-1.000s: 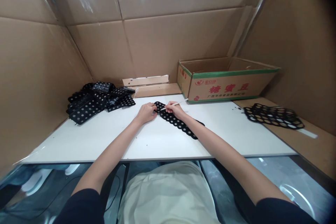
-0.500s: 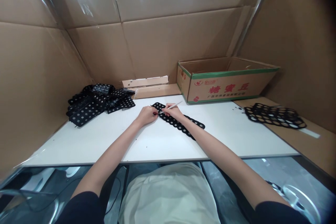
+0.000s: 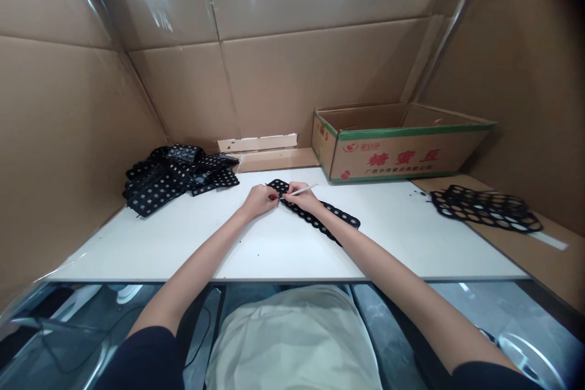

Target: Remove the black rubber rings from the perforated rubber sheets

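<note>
While the dotted cloth pile (image 3: 158, 186) sits heaped and crumpled at the far left of the white worktop (image 3: 178, 250), well apart from the hands, the spot that needs care lies nearer the middle. There the left hand (image 3: 260, 200) has its fingers drawn into a narrow pinch at the left edge of a black dotted strip (image 3: 339, 213); exactly how much of it lies between thumb and finger is too small to tell. A firm hold right beside the working point should serve best, since such thin, floppy stuff looks likely to ruck up or slide. The strip lies slantwise on the worktop, its far end by the left hand and its near end reaching out past the right wrist, which covers part of its middle. The white stick (image 3: 305, 189) leans over it, tip down toward the pinched edge. The right hand (image 3: 299, 196) is closed around that stick like a pen; a low angle and small, light strokes would probably spare the strip from snags, with the forearm lifted enough not to drag it. Farther right, the open carton (image 3: 356, 163) stands behind the arm, and the black mesh (image 3: 487, 210) lies on brown cardboard (image 3: 512, 250), both well clear of the fingers.
</note>
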Available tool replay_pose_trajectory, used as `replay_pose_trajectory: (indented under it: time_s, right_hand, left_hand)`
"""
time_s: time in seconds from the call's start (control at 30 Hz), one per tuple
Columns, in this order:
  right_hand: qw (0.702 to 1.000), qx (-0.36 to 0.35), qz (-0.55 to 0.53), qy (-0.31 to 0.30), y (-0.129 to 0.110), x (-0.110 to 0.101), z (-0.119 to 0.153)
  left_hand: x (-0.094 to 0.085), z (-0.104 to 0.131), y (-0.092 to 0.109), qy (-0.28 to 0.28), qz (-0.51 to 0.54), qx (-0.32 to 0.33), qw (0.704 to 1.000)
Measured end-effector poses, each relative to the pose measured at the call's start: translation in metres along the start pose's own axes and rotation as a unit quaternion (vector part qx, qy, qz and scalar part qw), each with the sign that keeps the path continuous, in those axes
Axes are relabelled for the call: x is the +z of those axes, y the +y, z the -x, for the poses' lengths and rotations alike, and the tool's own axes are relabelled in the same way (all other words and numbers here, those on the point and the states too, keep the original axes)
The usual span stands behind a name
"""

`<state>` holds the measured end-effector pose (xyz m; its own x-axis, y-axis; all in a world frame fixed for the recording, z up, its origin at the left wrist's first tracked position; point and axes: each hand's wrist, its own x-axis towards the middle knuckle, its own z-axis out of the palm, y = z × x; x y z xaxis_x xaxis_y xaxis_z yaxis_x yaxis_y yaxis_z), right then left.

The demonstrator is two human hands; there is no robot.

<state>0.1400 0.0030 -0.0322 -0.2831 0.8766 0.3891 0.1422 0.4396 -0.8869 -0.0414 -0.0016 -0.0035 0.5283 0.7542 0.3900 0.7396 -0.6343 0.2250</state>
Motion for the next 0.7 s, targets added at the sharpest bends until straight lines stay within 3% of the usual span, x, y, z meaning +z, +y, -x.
replay_pose_trajectory:
  time_s: [0.3,0.7]
  right_hand:
    - [0.999,0.017,0.047,-0.005,0.004,-0.005,-0.003]
    - [0.988,-0.056,0.118,-0.077,-0.014,-0.015,-0.005]
  left_hand:
    - [-0.002,-0.001,0.000,-0.005,0.016,0.000,1.000]
    - [-0.001,-0.002,-0.003,-0.011,0.020,-0.019,1.000]
